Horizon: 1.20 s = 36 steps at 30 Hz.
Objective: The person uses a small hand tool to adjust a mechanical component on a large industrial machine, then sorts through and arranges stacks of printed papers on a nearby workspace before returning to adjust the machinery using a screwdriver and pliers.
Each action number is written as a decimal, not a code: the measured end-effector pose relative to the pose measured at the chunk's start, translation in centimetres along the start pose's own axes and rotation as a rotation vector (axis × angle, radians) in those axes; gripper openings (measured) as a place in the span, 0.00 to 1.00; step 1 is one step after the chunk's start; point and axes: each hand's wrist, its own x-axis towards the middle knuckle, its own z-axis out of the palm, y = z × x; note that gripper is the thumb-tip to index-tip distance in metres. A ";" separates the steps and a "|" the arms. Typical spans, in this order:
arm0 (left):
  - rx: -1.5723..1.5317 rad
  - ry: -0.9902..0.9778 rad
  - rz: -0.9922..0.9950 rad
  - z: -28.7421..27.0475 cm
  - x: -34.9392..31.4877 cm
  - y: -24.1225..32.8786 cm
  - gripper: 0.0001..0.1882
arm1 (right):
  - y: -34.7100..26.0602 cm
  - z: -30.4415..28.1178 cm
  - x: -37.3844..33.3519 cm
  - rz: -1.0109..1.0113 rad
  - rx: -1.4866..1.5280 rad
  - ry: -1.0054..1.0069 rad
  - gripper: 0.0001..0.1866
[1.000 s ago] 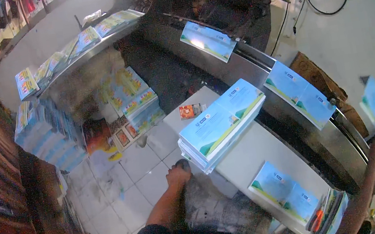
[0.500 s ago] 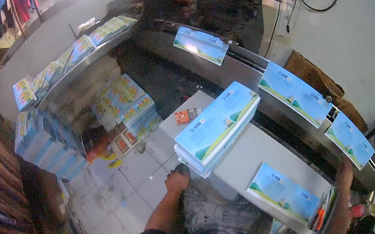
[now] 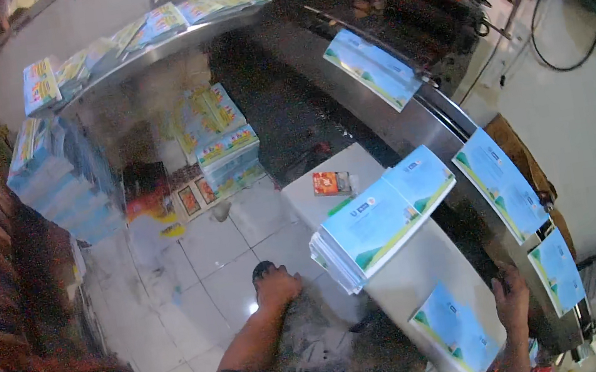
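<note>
My left hand [image 3: 279, 285] is closed round a small dark rounded object [image 3: 262, 271] that I cannot make out, left of the white table. My right hand [image 3: 512, 294] has its fingers apart and half bent, with nothing visible in it, between the table and a long metal machine bed. Beside it on the table lies a blue printed sheet [image 3: 454, 333] with green hills. Farther up stands a stack of similar printed sheets [image 3: 374, 224]. Along the machine bed lie three more: a far sheet [image 3: 373, 69], a middle sheet [image 3: 499, 185] and a near sheet [image 3: 559, 273].
A small red-orange box [image 3: 330, 183] lies on the white table [image 3: 299, 195] behind the stack. Piles of printed booklets stand on the floor [image 3: 229, 154] and at left [image 3: 60, 185]; more cover a far shelf [image 3: 159, 48]. A cable [image 3: 535, 32] hangs on the right wall.
The view has shifted, so the scene sits differently. My right hand has drawn back from the near sheet on the machine bed toward the table. My left hand stays near the table's left side.
</note>
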 end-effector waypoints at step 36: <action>-0.062 -0.557 -0.107 -8.5 9.9 -13.4 0.33 | -23.1 12.6 63.9 0.152 0.028 0.631 0.19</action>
